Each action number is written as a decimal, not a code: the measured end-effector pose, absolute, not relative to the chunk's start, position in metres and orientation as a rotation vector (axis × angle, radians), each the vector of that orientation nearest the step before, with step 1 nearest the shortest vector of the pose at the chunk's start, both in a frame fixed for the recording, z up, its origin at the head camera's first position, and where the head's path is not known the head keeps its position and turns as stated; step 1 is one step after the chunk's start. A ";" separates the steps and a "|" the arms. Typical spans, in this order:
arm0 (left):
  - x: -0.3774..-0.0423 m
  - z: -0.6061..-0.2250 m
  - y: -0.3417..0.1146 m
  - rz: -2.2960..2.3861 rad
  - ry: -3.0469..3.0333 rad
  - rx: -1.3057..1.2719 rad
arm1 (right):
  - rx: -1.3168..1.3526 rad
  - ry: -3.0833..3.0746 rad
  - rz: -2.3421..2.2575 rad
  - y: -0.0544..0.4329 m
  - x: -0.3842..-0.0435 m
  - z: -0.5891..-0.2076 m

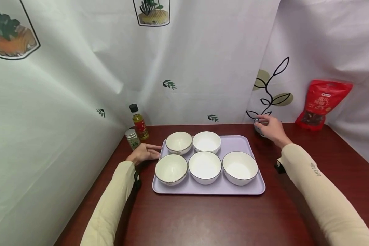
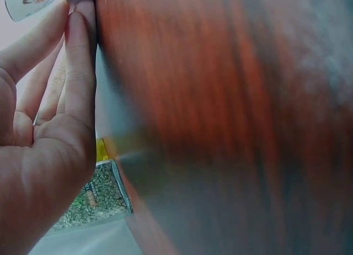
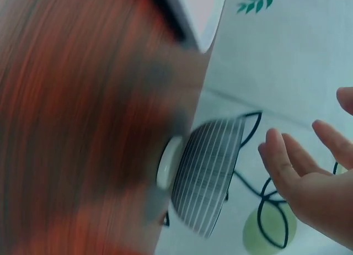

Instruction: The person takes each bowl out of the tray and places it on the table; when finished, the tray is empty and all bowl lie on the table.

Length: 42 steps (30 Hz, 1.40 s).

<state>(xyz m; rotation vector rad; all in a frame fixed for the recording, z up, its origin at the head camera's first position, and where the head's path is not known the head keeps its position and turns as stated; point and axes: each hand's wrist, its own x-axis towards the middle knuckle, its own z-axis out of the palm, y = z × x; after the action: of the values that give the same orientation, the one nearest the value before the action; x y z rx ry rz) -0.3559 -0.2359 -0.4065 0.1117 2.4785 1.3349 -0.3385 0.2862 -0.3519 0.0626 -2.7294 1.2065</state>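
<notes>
A pale lilac tray [image 1: 209,190] lies on the table, bearing several white bowls [image 1: 204,167] in two rows. At its left edge is my left hand [image 1: 144,153]; thumb and fingertips meet the rim, which shows between them at the top of the left wrist view. My right hand [image 1: 272,130] is above a small bowl [image 3: 207,175] with grey-and-white stripes, beyond the tray's right back corner. In the right wrist view its fingers are spread and apart from the bowl. From the head, that hand hides most of this bowl.
An oil bottle [image 1: 139,123] with a black cap and a glass jar [image 1: 132,138] of dried herbs stand left of the tray, close to my left hand. A red food pouch [image 1: 323,104] leans at the back right. White patterned cloth [image 1: 200,61] hangs behind the dark red table [image 1: 209,222].
</notes>
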 end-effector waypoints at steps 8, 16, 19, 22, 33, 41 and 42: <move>-0.358 -0.409 -0.238 1.359 2.458 0.118 | 0.262 -2.864 1.360 0.256 -0.352 -0.344; -0.357 -0.409 -0.239 1.381 2.461 0.096 | 0.698 -3.100 1.179 0.222 -0.375 -0.342; -0.356 -0.409 -0.239 1.382 2.458 0.086 | 0.803 -3.182 1.154 0.208 -0.381 -0.343; -0.357 -0.411 -0.239 1.393 2.446 0.083 | 0.813 -3.209 1.213 0.193 -0.384 -0.340; -0.360 -0.409 -0.238 1.417 2.425 0.087 | 0.698 -3.245 1.467 0.178 -0.403 -0.337; -0.361 -0.410 -0.239 1.421 2.424 0.092 | 0.664 -3.321 1.541 0.174 -0.407 -0.340; -0.361 -0.411 -0.239 1.425 2.422 0.092 | 0.667 -3.333 1.530 0.173 -0.407 -0.340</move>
<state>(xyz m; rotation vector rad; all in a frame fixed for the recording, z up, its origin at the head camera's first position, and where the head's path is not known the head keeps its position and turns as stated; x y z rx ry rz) -0.3611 -0.2395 -0.4111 0.0921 2.4218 1.4252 -0.4074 0.1727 -0.3397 0.6674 -3.3334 1.5297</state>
